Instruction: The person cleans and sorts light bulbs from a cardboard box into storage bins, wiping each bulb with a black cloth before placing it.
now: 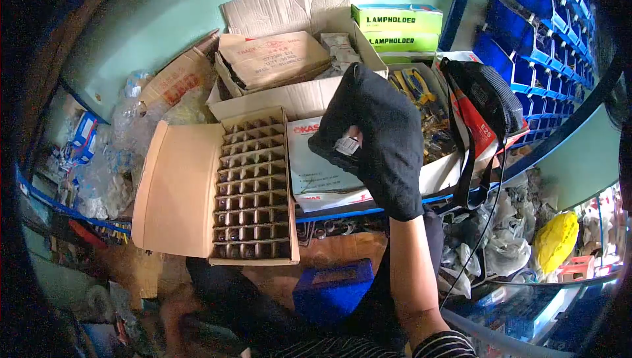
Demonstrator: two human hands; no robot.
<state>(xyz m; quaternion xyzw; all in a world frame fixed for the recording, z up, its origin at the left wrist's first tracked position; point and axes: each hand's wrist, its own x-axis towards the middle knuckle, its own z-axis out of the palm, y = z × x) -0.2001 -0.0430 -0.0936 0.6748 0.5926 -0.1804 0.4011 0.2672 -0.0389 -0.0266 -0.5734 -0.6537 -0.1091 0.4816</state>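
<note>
My right hand (378, 134), in a black cloth glove, is raised above the white printed box (322, 180). Its fingers curl around a small pale thing (347, 145) with what looks like a printed label; most of it is hidden, so I cannot make out its kind. To the left of the hand stands an open cardboard box (294, 239) with its flap (178, 187) folded out to the left. A grid of cardboard dividers (253, 193) fills it, with dark gaps between. My left hand does not show.
Behind is a larger open carton (250, 104) holding a smaller printed box (273, 58). Green lampholder boxes (398, 28) are stacked beside it. Yellow-handled pliers (418, 88) and a black mesh pouch (484, 88) lie at right. Blue bins (526, 61) line the wall; plastic bags (507, 252) sit below.
</note>
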